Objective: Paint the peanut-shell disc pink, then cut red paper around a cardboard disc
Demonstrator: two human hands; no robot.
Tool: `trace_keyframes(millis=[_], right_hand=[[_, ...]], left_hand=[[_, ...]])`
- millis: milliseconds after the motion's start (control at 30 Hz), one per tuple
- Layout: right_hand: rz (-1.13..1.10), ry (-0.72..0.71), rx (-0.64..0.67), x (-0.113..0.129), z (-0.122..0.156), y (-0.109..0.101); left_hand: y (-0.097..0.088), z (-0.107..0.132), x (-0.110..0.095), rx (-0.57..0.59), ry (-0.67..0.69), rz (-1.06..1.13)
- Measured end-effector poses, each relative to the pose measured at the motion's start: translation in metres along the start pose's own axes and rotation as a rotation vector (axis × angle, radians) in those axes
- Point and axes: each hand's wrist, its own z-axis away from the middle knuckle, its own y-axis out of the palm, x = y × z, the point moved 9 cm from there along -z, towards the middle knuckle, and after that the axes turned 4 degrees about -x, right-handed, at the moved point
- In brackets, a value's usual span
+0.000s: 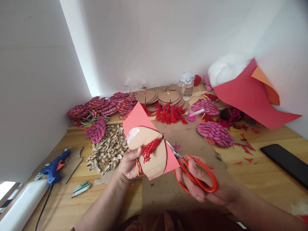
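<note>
My left hand is closed on a brown cardboard oval with a red yarn tassel on it, held together with a pink paper sheet behind it. My right hand grips orange-handled scissors, fingers through the loops. The metal blades point up-left and meet the pink paper at the oval's right edge.
On the wooden table lie pink woven yarn ovals, stacked cardboard discs, red tassels, a pile of pale shells, a blue glue gun, a clear jar, a big red paper sheet and a black phone.
</note>
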Motion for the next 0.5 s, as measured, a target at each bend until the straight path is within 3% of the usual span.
trace_keyframes(millis=[367, 500], right_hand=[[0.025, -0.081, 0.026, 0.007, -0.005, 0.003], [0.041, -0.055, 0.026, 0.006, -0.006, 0.003]], left_hand=[[0.006, 0.001, 0.007, -0.003, -0.048, 0.005], [0.008, 0.002, 0.011, 0.044, -0.096, 0.01]])
